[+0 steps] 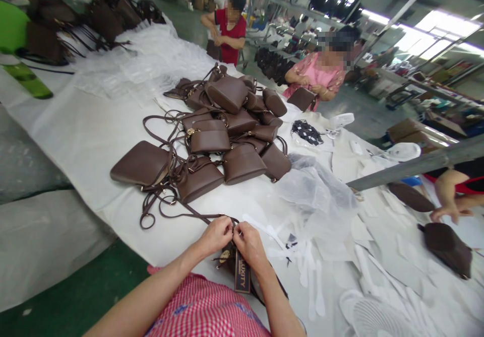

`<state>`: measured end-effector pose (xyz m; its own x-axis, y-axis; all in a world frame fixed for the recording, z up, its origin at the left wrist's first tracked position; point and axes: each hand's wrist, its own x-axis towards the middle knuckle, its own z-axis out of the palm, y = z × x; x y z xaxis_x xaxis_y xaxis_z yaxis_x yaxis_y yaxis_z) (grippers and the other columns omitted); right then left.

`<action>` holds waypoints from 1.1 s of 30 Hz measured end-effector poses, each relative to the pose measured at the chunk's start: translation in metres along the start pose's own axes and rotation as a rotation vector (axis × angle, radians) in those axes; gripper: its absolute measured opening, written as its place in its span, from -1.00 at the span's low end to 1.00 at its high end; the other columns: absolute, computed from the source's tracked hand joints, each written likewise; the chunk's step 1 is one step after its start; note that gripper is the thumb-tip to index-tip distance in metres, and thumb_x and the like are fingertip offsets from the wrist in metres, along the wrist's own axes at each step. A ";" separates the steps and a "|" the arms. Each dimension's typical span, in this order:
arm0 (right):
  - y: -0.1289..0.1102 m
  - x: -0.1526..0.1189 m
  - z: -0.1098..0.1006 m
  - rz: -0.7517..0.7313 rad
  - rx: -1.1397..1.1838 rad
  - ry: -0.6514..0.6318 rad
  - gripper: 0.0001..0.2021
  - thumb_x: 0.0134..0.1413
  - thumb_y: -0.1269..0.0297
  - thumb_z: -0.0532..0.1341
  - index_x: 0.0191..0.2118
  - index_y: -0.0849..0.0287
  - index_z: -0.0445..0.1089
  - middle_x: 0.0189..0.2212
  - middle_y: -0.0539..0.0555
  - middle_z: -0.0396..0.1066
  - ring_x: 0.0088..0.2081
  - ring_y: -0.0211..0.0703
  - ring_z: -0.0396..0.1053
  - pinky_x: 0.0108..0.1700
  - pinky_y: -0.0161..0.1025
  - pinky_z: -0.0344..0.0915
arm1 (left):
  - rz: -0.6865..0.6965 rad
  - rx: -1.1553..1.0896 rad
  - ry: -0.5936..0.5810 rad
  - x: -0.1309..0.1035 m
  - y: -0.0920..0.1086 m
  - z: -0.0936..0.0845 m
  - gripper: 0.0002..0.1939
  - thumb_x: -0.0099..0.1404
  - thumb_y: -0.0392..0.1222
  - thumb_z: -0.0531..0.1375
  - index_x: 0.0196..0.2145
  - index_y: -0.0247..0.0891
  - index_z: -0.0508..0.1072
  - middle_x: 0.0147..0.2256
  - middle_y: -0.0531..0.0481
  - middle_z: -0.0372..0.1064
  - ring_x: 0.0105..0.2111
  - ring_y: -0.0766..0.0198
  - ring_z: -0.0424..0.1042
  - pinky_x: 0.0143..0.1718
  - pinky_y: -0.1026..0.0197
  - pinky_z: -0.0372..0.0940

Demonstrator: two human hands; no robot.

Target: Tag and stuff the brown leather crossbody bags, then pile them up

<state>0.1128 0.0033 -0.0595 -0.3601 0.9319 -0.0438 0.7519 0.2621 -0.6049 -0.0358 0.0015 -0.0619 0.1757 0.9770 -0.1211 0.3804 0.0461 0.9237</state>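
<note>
left hand (217, 234) beside right hand (249, 243) near dark tag (242, 275), bags (210, 137) beyond

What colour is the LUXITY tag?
The tag is very dark, almost black, with tan lettering; it shows in the head view.

Two bare hands up front, left hand (216, 233) and right hand (249, 241), one brown bag (230, 264) between, one dark hang tag (242, 276)! Up to the big heap (227, 95): more than a dozen bags, too overlapped for an exact tally. Second heap (106, 19), far left: several bags, no clear count. Two co-workers (230, 29) (293, 87) beyond, one more person (449, 186) at right with two more bags (410, 197) (448, 249). White fans (342, 120) (404, 151) (372, 314): three! Metal pole (419, 163): just one.
</note>
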 end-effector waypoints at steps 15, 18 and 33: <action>-0.005 0.002 -0.011 -0.003 -0.056 0.037 -0.85 0.14 0.39 0.03 -0.34 0.17 0.33 -0.43 0.03 0.35 -0.40 -0.21 0.32 -0.33 -0.31 0.21 | -0.294 -0.877 -0.156 -0.001 -0.014 0.007 -0.94 -0.04 -0.30 0.12 -0.52 -0.26 0.28 -0.59 0.09 0.31 -0.52 0.35 0.27 -0.44 0.31 0.13; -0.011 -0.007 -0.028 -0.109 -0.055 -0.047 -0.77 0.18 0.45 -0.02 -0.16 0.15 0.35 -0.27 0.09 0.40 -0.26 -0.19 0.37 -0.23 -0.31 0.28 | -0.368 -1.105 -0.204 -0.006 -0.013 0.008 -0.85 -0.04 -0.26 0.19 -0.46 -0.26 0.28 -0.54 0.05 0.35 -0.50 0.35 0.31 -0.45 0.31 0.13; -0.024 -0.040 -0.082 -0.459 -0.269 -0.561 -0.69 0.10 0.50 0.09 -0.06 0.11 0.38 0.03 0.14 0.37 0.24 0.06 0.05 0.11 -0.01 0.17 | -0.540 -1.358 -0.294 -0.019 -0.028 0.015 -0.73 -0.01 -0.35 0.26 -0.27 -0.33 0.50 -0.61 0.15 0.24 -0.70 0.52 0.01 -0.60 0.37 -0.06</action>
<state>0.1548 -0.0192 0.0220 -0.8403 0.4671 -0.2750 0.5419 0.7104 -0.4490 -0.0364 -0.0210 -0.0910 0.5276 0.7112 -0.4647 -0.6285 0.6948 0.3497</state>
